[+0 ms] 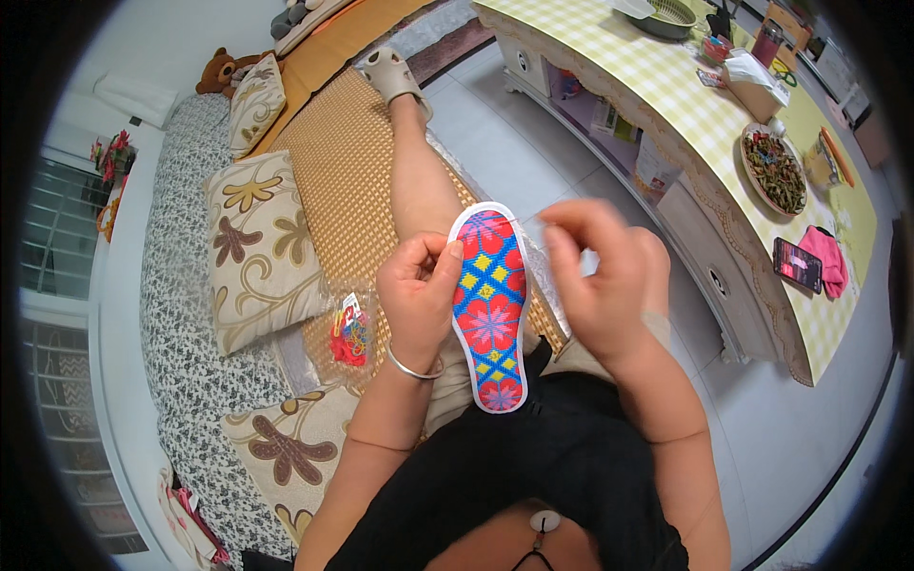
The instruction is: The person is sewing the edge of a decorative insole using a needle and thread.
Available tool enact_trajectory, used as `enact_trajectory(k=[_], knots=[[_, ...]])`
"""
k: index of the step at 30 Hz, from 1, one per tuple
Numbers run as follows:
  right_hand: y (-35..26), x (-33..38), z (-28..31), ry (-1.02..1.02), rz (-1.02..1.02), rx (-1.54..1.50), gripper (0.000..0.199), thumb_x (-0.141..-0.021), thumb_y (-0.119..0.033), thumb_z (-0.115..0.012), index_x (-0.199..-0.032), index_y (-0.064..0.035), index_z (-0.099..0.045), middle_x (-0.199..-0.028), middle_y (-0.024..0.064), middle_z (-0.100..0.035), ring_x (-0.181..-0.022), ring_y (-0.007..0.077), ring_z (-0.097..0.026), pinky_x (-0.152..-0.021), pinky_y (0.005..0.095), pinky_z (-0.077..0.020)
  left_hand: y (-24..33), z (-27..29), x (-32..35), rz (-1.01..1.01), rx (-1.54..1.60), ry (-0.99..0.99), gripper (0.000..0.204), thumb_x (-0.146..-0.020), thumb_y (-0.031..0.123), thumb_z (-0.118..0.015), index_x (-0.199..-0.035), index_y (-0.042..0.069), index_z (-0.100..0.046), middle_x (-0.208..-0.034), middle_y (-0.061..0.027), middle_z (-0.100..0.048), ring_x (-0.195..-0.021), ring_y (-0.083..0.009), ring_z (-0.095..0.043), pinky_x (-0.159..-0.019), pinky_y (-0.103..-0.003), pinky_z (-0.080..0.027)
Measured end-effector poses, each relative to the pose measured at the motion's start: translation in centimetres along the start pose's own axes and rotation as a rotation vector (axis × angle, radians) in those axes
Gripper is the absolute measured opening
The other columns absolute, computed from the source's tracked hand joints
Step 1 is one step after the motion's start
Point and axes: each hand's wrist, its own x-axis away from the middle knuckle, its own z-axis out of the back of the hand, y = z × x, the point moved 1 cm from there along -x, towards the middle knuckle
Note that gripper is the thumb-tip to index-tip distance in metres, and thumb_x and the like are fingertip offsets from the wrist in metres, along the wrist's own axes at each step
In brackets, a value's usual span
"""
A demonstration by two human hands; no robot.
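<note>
An embroidered shoe insole (491, 319) with a white rim is upright in front of my lap, its toe end pointing away. Red, blue, yellow and pink stitches form flowers and diamonds across its face. My left hand (416, 285) is closed on its left edge, thumb on the front. Just to the right of the insole's toe end, apart from it, is my right hand (605, 271), blurred by motion. Its fingers are curled in toward the thumb as in a pinch; whatever they hold is too small or smeared to see.
A clear bag of coloured thread (350, 333) lies by my left forearm on the woven seat mat (347, 171). Patterned cushions (262, 247) line the left side. At right, a table with a checked cloth (657, 71) bears a plate of food (773, 169), a phone (798, 265) and a pink cloth (826, 259).
</note>
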Motion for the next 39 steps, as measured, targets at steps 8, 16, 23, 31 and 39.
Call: enact_trajectory(k=[8,16,23,31,39], knots=[[2.0,0.9,-3.7,0.029,0.308,0.058,0.014,-0.071,-0.003,-0.068,-0.084,-0.0048,-0.064,-0.068,0.008,-0.059,-0.06,0.0256,-0.058,-0.053,0.0354,-0.0468,1.1,-1.0,0.6,-0.003,0.101,-0.053,0.004,-0.089,0.003,-0.061,-0.089,-0.001,-0.062,-0.078,0.0004,-0.062,-0.066,-0.002,-0.054,-0.059,-0.016,-0.044],[1.9,0.9,-3.8,0.018,0.32,0.096,0.013,-0.07,-0.004,-0.068,-0.081,-0.0048,-0.063,-0.067,0.0077,-0.059,-0.06,0.0254,-0.058,-0.052,0.0351,-0.0469,0.8,-0.9,0.7,-0.031,0.094,-0.059,0.004,-0.089,0.002,-0.061,-0.089,-0.002,-0.061,-0.078,0.0005,-0.062,-0.066,-0.0021,-0.054,-0.059,-0.016,-0.044],[1.6,0.7,-3.4,0.001,0.364,0.185,0.011,-0.068,-0.006,-0.068,-0.075,-0.005,-0.059,-0.063,0.0067,-0.053,-0.057,0.0242,-0.055,-0.049,0.0345,-0.0445,1.0,-1.3,0.5,-0.163,-0.131,-0.024,0.006,-0.086,0.003,-0.064,-0.083,-0.002,-0.062,-0.07,-0.0008,-0.061,-0.062,-0.0043,-0.054,-0.056,-0.019,-0.045],[1.1,0.7,-3.3,-0.025,0.401,0.237,0.013,-0.069,-0.008,-0.067,-0.07,-0.0057,-0.054,-0.062,0.0068,-0.05,-0.057,0.0242,-0.054,-0.048,0.0353,-0.0428,1.5,-1.8,0.6,-0.458,-0.501,0.024,0.006,-0.08,0.005,-0.068,-0.08,0.001,-0.063,-0.064,-0.0077,-0.059,-0.052,-0.0148,-0.054,-0.048,-0.026,-0.042],[2.1,0.8,-4.0,-0.006,0.406,0.149,0.01,-0.071,-0.006,-0.065,-0.074,-0.0039,-0.055,-0.063,0.0083,-0.052,-0.058,0.0265,-0.055,-0.049,0.0355,-0.0438,1.6,-1.8,0.6,-0.503,-0.602,-0.007,0.008,-0.081,0.007,-0.068,-0.085,0.002,-0.063,-0.067,-0.0081,-0.061,-0.054,-0.0157,-0.055,-0.051,-0.027,-0.043]])
